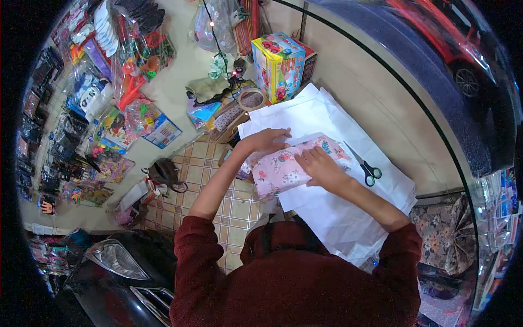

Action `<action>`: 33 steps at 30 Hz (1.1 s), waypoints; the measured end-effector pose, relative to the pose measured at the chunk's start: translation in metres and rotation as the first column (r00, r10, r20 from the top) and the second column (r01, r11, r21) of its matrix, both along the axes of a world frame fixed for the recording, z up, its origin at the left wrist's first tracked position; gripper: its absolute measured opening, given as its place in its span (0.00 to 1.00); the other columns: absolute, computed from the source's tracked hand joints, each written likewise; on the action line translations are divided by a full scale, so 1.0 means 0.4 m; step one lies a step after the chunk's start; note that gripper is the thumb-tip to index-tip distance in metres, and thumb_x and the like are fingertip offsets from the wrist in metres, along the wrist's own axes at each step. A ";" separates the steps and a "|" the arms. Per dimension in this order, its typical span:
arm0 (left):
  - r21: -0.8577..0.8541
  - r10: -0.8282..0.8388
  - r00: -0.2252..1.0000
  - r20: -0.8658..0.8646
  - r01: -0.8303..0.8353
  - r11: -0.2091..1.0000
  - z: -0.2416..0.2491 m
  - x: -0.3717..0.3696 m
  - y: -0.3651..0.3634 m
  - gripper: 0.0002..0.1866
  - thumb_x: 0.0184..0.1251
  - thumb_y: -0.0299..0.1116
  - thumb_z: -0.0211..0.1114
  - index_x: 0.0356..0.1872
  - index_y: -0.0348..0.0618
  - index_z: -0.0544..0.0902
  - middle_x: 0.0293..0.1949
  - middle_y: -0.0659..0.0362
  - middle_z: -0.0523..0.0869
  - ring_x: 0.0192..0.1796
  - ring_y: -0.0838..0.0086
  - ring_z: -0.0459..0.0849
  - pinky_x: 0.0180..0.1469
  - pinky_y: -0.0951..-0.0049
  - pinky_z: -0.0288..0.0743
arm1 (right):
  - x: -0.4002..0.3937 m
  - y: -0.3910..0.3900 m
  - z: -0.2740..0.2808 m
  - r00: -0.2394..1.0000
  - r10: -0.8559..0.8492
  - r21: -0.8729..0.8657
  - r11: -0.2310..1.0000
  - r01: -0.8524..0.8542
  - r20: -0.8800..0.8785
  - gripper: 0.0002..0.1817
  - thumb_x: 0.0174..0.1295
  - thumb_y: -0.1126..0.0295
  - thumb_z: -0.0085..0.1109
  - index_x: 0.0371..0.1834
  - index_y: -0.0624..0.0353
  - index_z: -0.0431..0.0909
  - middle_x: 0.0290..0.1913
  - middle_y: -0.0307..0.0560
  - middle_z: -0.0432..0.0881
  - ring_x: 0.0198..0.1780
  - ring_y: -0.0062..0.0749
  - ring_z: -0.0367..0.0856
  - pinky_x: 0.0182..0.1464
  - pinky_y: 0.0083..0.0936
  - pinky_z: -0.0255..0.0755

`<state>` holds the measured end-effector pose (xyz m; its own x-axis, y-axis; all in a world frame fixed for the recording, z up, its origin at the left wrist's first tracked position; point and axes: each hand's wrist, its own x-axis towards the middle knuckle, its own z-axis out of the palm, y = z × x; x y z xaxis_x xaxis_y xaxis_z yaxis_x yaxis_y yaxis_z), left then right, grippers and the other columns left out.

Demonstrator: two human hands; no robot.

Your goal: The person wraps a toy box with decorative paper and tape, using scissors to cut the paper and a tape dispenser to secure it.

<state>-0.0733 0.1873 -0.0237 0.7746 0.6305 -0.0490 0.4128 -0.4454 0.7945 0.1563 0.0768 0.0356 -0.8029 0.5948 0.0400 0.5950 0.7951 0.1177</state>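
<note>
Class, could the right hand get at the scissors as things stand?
Probably yes: the scissors lie on white paper with their handles uncovered, but the right hand would have to leave the floral package.

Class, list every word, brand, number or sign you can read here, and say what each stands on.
None can be read with certainty.
Yellow-and-blue box: printing too small and blurred.
Blue-edged packet: print too small.
Flowered parcel: no lettering visible.

We note a dark maroon top (305,289) with a fuzzy surface, its sleeves (199,242) bunched around the elbows. We record dark bands (267,237) near its upper edge, bare forearms (219,185) and bare hands (322,169).
</note>
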 end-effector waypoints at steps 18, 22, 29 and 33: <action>-0.118 0.169 0.985 0.040 -0.163 0.980 -0.041 -0.004 -0.032 0.26 0.71 0.54 0.52 0.45 0.38 0.84 0.57 0.47 0.80 0.71 0.59 0.65 0.73 0.48 0.39 | -0.013 -0.021 -0.043 0.995 -0.082 0.011 0.997 0.083 -0.063 0.50 0.29 0.60 0.78 0.59 0.69 0.64 0.46 0.53 0.72 0.52 0.44 0.72 0.61 0.35 0.62; -0.006 0.160 0.986 0.046 -0.160 0.987 -0.036 -0.002 -0.030 0.21 0.68 0.47 0.59 0.46 0.37 0.83 0.48 0.45 0.84 0.55 0.58 0.79 0.62 0.57 0.64 | 0.019 -0.013 -0.046 0.986 0.003 -0.021 1.000 -0.006 -0.166 0.50 0.30 0.56 0.77 0.60 0.65 0.65 0.53 0.57 0.72 0.57 0.46 0.71 0.64 0.38 0.60; 0.068 0.176 0.979 0.101 -0.184 0.981 -0.018 0.002 -0.017 0.18 0.66 0.42 0.62 0.45 0.36 0.83 0.37 0.45 0.86 0.38 0.55 0.84 0.42 0.65 0.76 | 0.037 0.043 -0.021 0.945 0.036 -0.111 0.991 -0.076 -0.325 0.38 0.38 0.53 0.69 0.55 0.60 0.74 0.52 0.53 0.75 0.56 0.46 0.74 0.63 0.43 0.60; 0.192 0.254 0.962 0.099 -0.269 0.944 0.063 0.007 -0.059 0.16 0.65 0.42 0.63 0.40 0.38 0.84 0.35 0.49 0.86 0.39 0.55 0.84 0.46 0.60 0.75 | 0.013 0.073 0.060 0.932 0.061 -0.115 0.987 -0.109 -0.358 0.35 0.37 0.57 0.71 0.52 0.59 0.76 0.48 0.51 0.78 0.53 0.43 0.76 0.63 0.43 0.58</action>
<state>-0.0705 0.1638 0.0015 0.5778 0.8022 0.1501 0.4810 -0.4834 0.7314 0.1614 0.1059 0.0597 -0.7992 0.5439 0.2558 0.5083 0.8387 -0.1954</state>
